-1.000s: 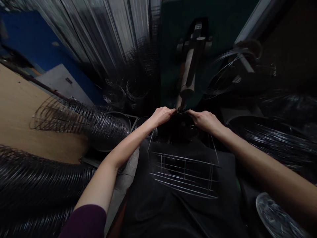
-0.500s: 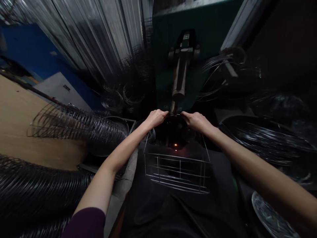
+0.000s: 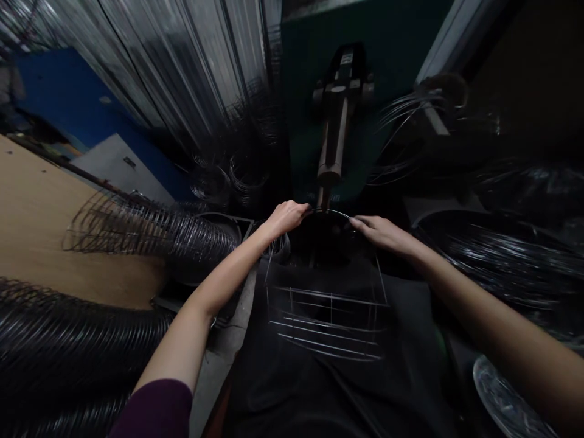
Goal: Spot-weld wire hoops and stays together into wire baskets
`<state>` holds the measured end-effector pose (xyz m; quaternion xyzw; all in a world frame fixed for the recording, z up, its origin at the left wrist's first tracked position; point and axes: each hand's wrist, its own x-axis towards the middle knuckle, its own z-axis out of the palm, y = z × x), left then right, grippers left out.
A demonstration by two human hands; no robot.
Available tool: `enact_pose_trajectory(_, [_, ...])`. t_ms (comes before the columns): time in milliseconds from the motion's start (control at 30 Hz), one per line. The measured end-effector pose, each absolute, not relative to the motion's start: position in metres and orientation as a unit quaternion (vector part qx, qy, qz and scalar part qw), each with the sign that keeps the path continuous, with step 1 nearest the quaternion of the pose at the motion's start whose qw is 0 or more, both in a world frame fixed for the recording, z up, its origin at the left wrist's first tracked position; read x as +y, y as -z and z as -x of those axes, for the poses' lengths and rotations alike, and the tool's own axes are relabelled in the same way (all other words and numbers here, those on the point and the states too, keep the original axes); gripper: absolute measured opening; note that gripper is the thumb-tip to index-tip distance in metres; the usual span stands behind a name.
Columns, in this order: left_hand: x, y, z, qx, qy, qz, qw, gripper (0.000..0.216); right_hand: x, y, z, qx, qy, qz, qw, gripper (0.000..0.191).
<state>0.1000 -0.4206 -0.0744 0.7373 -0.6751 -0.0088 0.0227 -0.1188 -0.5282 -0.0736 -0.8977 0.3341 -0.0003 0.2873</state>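
A silver wire basket lies over my lap, its far rim raised toward a dark welding machine. My left hand is closed on the basket's top wire just left of the machine's tip. Right of that tip, my right hand rests on the same curved rim wire with its fingers stretched along it. The machine's vertical arm ends right above the wire between my hands.
Stacks of dark wire rings lie on a wooden table at the left. More ring stacks fill the lower left, and coiled wire fills the right. A corrugated metal wall stands behind.
A small orange glow under the machine's tip half a second ago is gone. My right hand has slid right along the rim and flattened. The basket has shifted slightly.
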Motion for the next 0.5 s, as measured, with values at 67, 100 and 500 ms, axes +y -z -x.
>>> enact_pose_trajectory(67, [-0.419, 0.074, -0.098, -0.674, 0.013, -0.737, 0.037, 0.036, -0.527, 0.077, 0.127, 0.342, 0.001, 0.896, 0.284, 0.038])
enact_pose_trajectory(100, [-0.419, 0.074, -0.097, -0.674, 0.016, -0.738, 0.044, 0.036, -0.527, 0.080, 0.130, 0.344, 0.009, 0.899, 0.270, 0.037])
enact_pose_trajectory(500, [-0.427, 0.085, -0.093, -0.676, 0.066, -0.719, 0.151, 0.029, -0.528, 0.084, 0.139, 0.379, 0.042, 0.882, 0.275, 0.034])
